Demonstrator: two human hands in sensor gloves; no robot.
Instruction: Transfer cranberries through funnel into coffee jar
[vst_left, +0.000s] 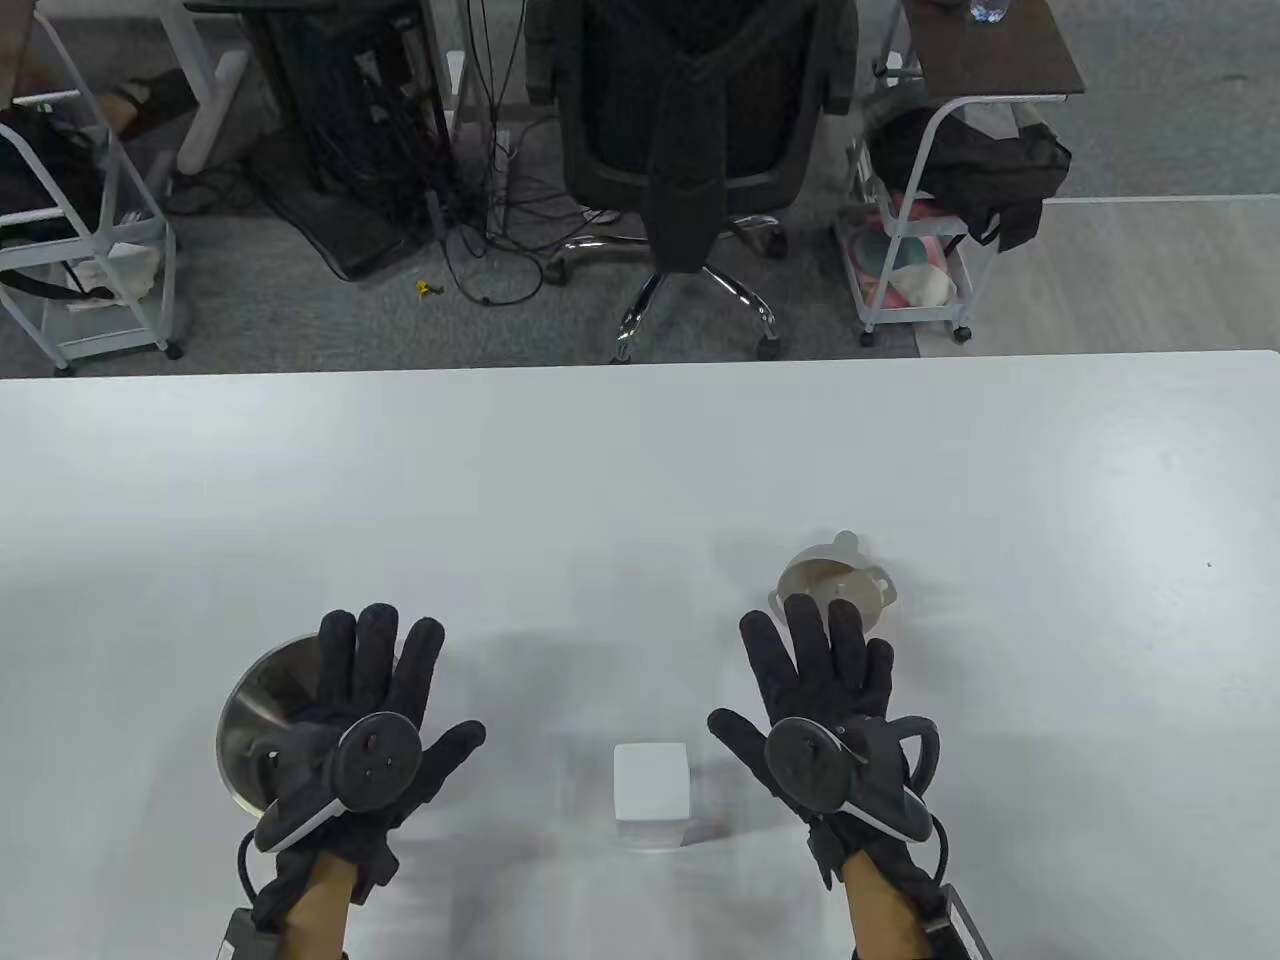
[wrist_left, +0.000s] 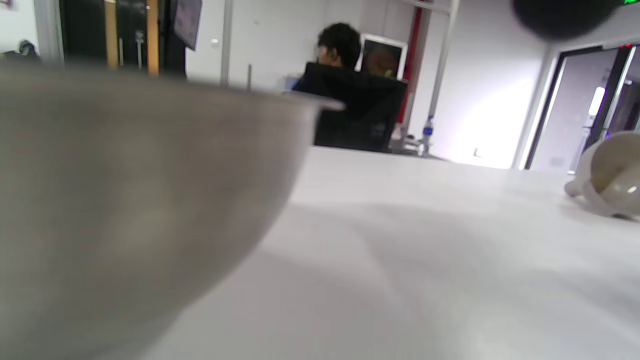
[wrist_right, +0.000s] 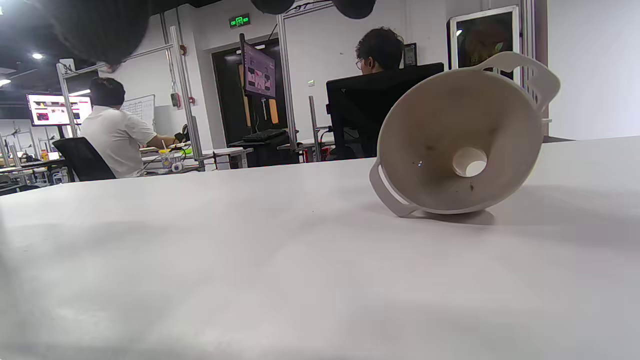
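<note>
Both hands, left hand (vst_left: 375, 720) over a steel bowl (vst_left: 262, 715) and right hand (vst_left: 825, 715) just short of the tipped funnel (vst_left: 838, 580), hover spread-fingered and holding nothing near the desk (vst_left: 640, 470) front edge.

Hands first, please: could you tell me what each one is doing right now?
Left hand: open, fingers spread, holding nothing.
Right hand: open, fingers spread, holding nothing.

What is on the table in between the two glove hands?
A small white box sits on the table between the left hand and the right hand, touching neither. The table view shows this.
</note>
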